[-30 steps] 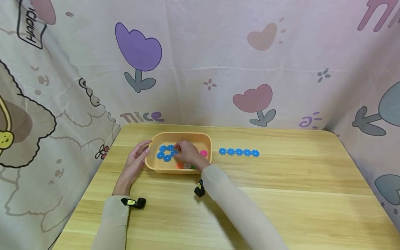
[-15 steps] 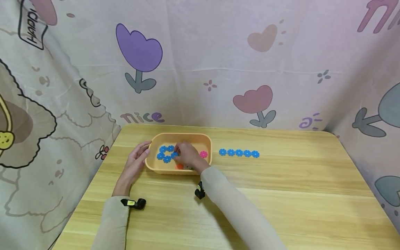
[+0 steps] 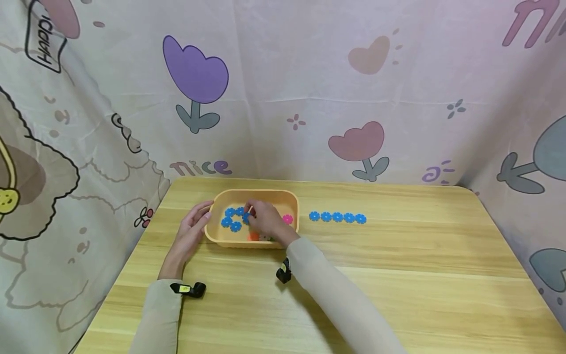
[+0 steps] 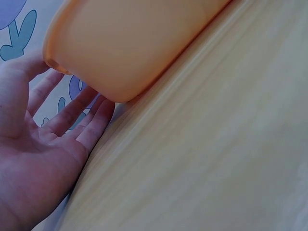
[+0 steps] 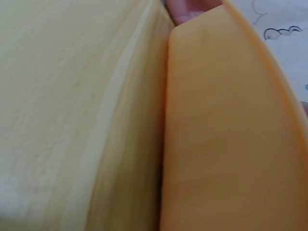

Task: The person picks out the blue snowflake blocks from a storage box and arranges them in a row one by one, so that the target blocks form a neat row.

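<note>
In the head view, an orange plastic basket [image 3: 216, 235] stands on the table. My left hand [image 3: 190, 231] rests against its left end; in the left wrist view the hand's fingers [image 4: 67, 115] are spread loosely along the basket wall [image 4: 130, 43]. My right hand [image 3: 267, 219] reaches inside and pinches a blue flower-shaped plastic disc [image 3: 246, 218] between thumb and fingers. Several like blue discs [image 3: 230, 212] curve around to its left in the basket. The right wrist view shows mainly the basket's outer side [image 5: 226, 120], with the right fingers almost wholly hidden.
Right of the basket, several blue discs [image 3: 338, 217] lie in a row on the wooden table [image 3: 398, 275]. A pink disc [image 3: 288, 219] and an orange disc [image 3: 253, 237] are in the basket. A patterned curtain [image 3: 274, 73] hangs behind the table.
The disc at my right fingertips has shifted slightly; a gap now shows between it and the lowest blue disc. My left hand stays at the basket.
</note>
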### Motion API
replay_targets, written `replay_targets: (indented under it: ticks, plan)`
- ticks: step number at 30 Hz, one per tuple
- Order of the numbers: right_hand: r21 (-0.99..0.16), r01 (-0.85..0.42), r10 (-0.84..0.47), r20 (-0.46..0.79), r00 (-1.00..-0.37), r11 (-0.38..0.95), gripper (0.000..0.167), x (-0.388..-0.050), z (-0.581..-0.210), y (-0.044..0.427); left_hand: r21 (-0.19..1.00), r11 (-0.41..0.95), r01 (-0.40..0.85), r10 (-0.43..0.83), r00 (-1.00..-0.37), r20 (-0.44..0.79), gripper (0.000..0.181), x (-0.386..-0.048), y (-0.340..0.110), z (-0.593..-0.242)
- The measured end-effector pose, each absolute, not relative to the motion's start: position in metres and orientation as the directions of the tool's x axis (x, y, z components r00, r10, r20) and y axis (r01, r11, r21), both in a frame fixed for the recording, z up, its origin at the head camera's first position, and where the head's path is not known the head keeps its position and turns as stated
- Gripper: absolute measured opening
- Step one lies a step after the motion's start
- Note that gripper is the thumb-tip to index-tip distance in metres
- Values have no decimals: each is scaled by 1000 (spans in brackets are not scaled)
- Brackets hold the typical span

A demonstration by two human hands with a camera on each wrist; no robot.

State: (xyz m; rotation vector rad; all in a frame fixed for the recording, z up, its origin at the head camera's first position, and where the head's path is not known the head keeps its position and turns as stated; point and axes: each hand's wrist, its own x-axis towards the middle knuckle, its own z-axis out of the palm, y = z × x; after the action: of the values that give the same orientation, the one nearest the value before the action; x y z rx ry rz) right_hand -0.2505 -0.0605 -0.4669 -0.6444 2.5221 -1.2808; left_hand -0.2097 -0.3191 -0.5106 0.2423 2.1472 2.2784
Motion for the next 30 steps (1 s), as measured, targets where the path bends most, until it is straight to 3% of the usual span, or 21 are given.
replay_targets:
  ticks: [8,23,30]
  plan:
    - [-795,-375,-499,106,-860,477,19,-248,-454,-52,994,-56,92,101,-990,97,50,-210,-319,-510]
    - [-809,-443,-509,213,-834,388,21,-229,-430,-24,993,-59,105,92,-990,110,49,-210,-320,-513]
    - [-855,-436,-501,257,-826,280,23,-220,-426,-6,993,-51,105,92,-990,109,49,-211,-319,-512]
